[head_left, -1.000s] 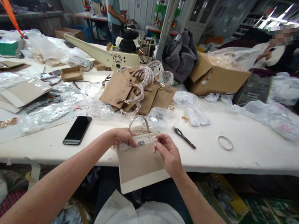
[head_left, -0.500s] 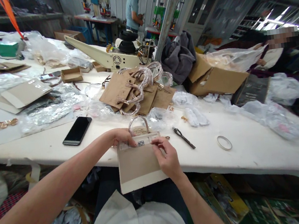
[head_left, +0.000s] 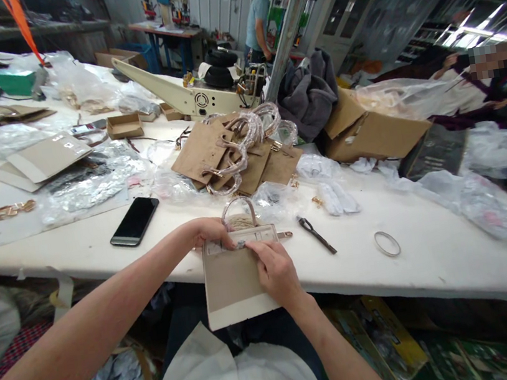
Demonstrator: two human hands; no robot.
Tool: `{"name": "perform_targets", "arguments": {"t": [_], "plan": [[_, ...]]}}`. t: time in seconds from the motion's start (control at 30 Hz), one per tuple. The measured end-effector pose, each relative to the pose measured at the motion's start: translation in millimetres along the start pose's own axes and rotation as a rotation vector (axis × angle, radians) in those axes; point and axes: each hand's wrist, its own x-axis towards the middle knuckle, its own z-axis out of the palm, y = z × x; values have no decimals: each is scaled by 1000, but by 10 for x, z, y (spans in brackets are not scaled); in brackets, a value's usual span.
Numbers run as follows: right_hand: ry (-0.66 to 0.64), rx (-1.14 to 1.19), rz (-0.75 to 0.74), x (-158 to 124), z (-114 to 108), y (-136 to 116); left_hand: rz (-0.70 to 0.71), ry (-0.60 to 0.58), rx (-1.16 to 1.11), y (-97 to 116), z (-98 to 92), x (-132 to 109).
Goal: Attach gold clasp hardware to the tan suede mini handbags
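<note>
A flat beige bag piece [head_left: 233, 281] with a plastic-wrapped handle [head_left: 238, 208] lies over the near edge of the white table [head_left: 432, 253]. My left hand [head_left: 209, 231] grips its top left corner with the fingers closed on it. My right hand [head_left: 274, 269] rests on the piece, its fingers pinched at the small clasp near the top centre. A short strap end [head_left: 284, 235] sticks out to the right of the piece.
A black phone [head_left: 134, 221] lies to the left; a dark tool [head_left: 316, 234] and a ring [head_left: 387, 243] lie to the right. Behind are a pile of brown bag pieces [head_left: 234, 152], plastic bags, cardboard boxes [head_left: 375, 132] and a machine [head_left: 184, 96]. One person stands far back, another sits at right.
My right hand has moved left and down from the piece's top right edge onto the clasp at its centre. The person at the back has walked to the right.
</note>
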Motion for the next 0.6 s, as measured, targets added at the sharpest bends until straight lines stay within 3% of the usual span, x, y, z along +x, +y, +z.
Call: {"name": "perform_targets", "arguments": {"t": [0.2, 0.27, 0.33, 0.47, 0.53, 0.6], "plan": [[19, 32, 35, 18, 53, -30, -11, 34, 32, 49, 15, -10], [5, 119, 81, 46, -59, -52, -11, 23, 22, 50, 12, 7], [72, 173, 169, 67, -250, 8, -14, 4, 0, 27, -7, 35], [373, -3, 349, 104, -692, 538, -50, -8, -19, -93, -68, 12], [321, -125, 439, 157, -818, 910, -71, -12, -12, -113, -64, -66], [124, -179, 549, 231, -878, 1167, -52, -20, 29, 22, 6, -108]]}}
